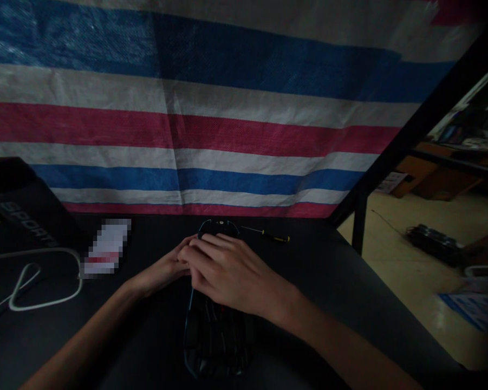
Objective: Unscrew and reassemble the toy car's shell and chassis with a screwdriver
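Observation:
A black toy car with blue edging point(217, 338) appears to lie underside up on the dark table, its front end pointing away from me. Across its front half lies my right hand point(227, 268), fingers bent and pressed together over the left front corner. My left hand point(176, 264) grips that same corner from the left side, its fingertips partly covered by the right hand. The spot where the fingers of both hands meet is hidden. Just beyond the car's front right rests a screwdriver point(274, 235) with a black and yellow handle.
On the left stand a dark box with "SPORTS"-like lettering point(28, 211), a blurred-out phone-shaped object point(105, 249) and a looped white cable point(44, 309). A striped plastic sheet point(227, 119) hangs behind the table. A black frame post point(359, 222) rises at the right edge.

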### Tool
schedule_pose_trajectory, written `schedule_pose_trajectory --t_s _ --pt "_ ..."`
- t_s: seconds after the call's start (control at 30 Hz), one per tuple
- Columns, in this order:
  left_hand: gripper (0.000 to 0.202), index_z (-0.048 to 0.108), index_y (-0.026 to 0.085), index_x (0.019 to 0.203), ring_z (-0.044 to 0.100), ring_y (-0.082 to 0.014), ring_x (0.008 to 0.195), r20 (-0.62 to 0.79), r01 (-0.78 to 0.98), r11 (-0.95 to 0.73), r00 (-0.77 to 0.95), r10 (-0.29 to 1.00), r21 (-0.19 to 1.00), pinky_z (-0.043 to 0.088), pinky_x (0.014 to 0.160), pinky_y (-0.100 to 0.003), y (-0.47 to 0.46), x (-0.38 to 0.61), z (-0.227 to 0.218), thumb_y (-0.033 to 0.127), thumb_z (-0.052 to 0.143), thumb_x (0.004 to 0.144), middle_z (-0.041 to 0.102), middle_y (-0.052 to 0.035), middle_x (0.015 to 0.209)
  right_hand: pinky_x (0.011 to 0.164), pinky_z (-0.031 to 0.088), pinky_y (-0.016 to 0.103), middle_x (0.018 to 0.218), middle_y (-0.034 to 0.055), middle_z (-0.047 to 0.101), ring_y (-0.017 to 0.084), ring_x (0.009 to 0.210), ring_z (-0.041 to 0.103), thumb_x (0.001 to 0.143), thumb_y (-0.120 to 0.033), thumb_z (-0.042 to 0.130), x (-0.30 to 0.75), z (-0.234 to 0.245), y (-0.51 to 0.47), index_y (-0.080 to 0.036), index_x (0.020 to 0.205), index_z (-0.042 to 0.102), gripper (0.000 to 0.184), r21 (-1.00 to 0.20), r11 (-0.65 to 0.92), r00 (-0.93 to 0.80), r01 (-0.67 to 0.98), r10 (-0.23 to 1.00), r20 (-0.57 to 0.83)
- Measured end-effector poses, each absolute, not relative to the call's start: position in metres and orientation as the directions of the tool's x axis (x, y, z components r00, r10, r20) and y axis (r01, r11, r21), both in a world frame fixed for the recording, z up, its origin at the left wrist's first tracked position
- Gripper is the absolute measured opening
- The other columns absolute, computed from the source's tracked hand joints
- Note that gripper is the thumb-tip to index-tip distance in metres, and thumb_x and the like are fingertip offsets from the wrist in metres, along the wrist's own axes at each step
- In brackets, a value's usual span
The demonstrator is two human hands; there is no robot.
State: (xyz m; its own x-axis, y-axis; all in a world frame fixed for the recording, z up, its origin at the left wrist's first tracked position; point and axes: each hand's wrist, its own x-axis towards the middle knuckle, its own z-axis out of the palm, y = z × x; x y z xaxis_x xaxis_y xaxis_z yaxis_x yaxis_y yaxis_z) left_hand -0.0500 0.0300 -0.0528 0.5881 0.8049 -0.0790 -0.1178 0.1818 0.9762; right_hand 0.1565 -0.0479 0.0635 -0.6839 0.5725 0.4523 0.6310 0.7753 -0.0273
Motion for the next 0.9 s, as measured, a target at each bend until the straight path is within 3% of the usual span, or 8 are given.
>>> schedule_pose_trajectory --t_s 0.13,0.23,0.33,0.47,0.6,0.7,0.83,0.9 --pt "0.065 0.052 0.029 0.143 0.055 -0.0304 0.132 -0.072 -0.129 0.195 0.627 0.776 0.972 0.047 0.107 -0.042 0.029 -0.051 -0.055 0.024 0.079 0.083 0.059 -0.0088 0.142 0.068 0.046 0.029 0.092 0.0015 0.075 0.016 0.084 0.069 0.109 -0.035 0.041 0.159 0.059 -0.042 -0.022 0.108 0.063 0.025 -0.041 0.728 -0.646 0.685 0.632 0.428" --pt "0.065 0.048 0.030 0.145 0.054 -0.0290 0.132 -0.085 -0.116 0.203 0.632 0.770 0.972 0.046 0.107 -0.042 0.029 -0.051 -0.057 0.028 0.076 0.087 0.056 -0.0088 0.146 0.060 0.042 0.030 0.079 0.0016 0.074 0.017 0.072 0.070 0.109 -0.041 0.037 0.157 0.052 -0.039 -0.023 0.102 0.065 0.035 -0.062 0.665 -0.579 0.745 0.689 0.436" --pt "0.058 0.051 0.027 0.143 0.056 -0.0297 0.129 -0.096 -0.095 0.198 0.628 0.772 0.976 0.046 0.105 -0.041 0.031 -0.051 -0.058 0.033 0.074 0.090 0.061 -0.0109 0.138 0.066 0.047 0.031 0.083 0.0028 0.074 0.018 0.076 0.070 0.109 -0.037 0.035 0.153 0.048 -0.040 -0.021 0.106 0.063 0.032 -0.131 0.624 -0.500 0.771 0.720 0.482" --pt "0.044 0.063 0.020 0.128 0.061 -0.0312 0.120 -0.045 -0.125 0.172 0.668 0.742 0.977 0.050 0.100 -0.040 0.033 -0.051 -0.058 0.029 0.077 0.087 0.071 -0.0107 0.116 0.084 0.051 0.034 0.103 0.0065 0.072 0.020 0.097 0.065 0.101 -0.025 0.047 0.150 0.050 -0.043 -0.018 0.108 0.058 0.015 -0.198 0.686 -0.518 0.700 0.678 0.521" --pt "0.050 0.063 0.023 0.129 0.060 -0.0317 0.123 -0.001 -0.170 0.152 0.662 0.750 0.974 0.049 0.103 -0.042 0.034 -0.051 -0.059 0.022 0.080 0.081 0.069 -0.0092 0.124 0.091 0.050 0.030 0.108 0.0054 0.070 0.017 0.102 0.064 0.105 -0.023 0.046 0.149 0.046 -0.039 -0.017 0.112 0.057 0.015 -0.183 0.804 -0.617 0.566 0.560 0.553" --pt "0.055 0.059 0.027 0.135 0.056 -0.0309 0.129 -0.006 -0.169 0.152 0.652 0.758 0.974 0.046 0.107 -0.042 0.034 -0.052 -0.062 0.023 0.078 0.083 0.065 -0.0070 0.132 0.086 0.050 0.026 0.104 0.0037 0.073 0.015 0.098 0.068 0.107 -0.030 0.045 0.147 0.037 -0.037 -0.019 0.110 0.060 0.019 -0.198 0.799 -0.597 0.568 0.565 0.569" --pt "0.053 0.055 0.027 0.139 0.056 -0.0292 0.130 -0.044 -0.148 0.177 0.634 0.772 0.973 0.047 0.107 -0.042 0.034 -0.051 -0.065 0.029 0.072 0.090 0.063 -0.0073 0.134 0.070 0.049 0.027 0.091 0.0008 0.076 0.014 0.076 0.071 0.109 -0.037 0.039 0.145 0.032 -0.040 -0.021 0.110 0.062 0.028 -0.238 0.668 -0.488 0.705 0.700 0.521" --pt "0.053 0.056 0.026 0.138 0.055 -0.0303 0.131 -0.035 -0.144 0.163 0.636 0.771 0.976 0.048 0.106 -0.041 0.033 -0.050 -0.063 0.030 0.074 0.088 0.063 -0.0081 0.135 0.072 0.049 0.029 0.091 0.0017 0.076 0.016 0.078 0.070 0.108 -0.037 0.040 0.146 0.035 -0.043 -0.021 0.111 0.062 0.028 -0.242 0.656 -0.480 0.714 0.712 0.512"
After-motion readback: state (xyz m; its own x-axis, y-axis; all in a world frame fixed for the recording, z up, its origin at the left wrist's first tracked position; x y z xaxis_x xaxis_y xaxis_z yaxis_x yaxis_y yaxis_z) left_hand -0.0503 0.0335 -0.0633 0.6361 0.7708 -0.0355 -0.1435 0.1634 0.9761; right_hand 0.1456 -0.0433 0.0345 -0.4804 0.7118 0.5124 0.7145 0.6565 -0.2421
